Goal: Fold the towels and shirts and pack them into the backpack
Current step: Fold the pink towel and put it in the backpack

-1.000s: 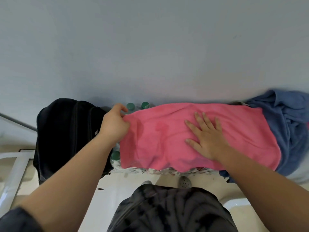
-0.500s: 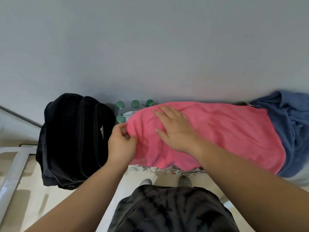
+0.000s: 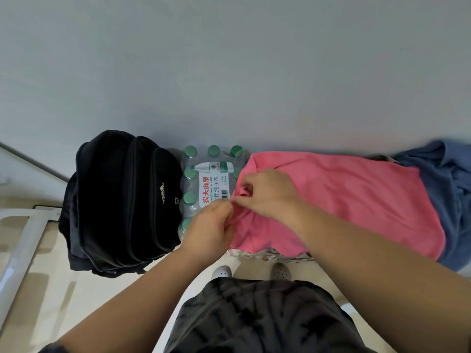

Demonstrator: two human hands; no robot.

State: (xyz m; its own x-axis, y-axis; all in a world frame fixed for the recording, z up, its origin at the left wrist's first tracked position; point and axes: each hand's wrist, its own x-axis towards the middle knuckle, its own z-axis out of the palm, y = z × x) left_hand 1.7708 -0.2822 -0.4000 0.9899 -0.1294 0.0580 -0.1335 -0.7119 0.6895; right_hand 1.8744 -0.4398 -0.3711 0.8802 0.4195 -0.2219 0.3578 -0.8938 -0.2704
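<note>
Since a moment ago our right hand (image 3: pixel 267 192) has slid left to join our left hand (image 3: pixel 211 225); both pinch the left corner of the pink terry towel (image 3: pixel 344 200), whose long axis stretches rightward. The black fabric backpack (image 3: pixel 122 200) stands further left.

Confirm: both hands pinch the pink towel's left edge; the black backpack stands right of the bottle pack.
Wrong side: in the head view the black backpack stands left of the bottle pack. The left hand and right hand do pinch the pink towel.
</note>
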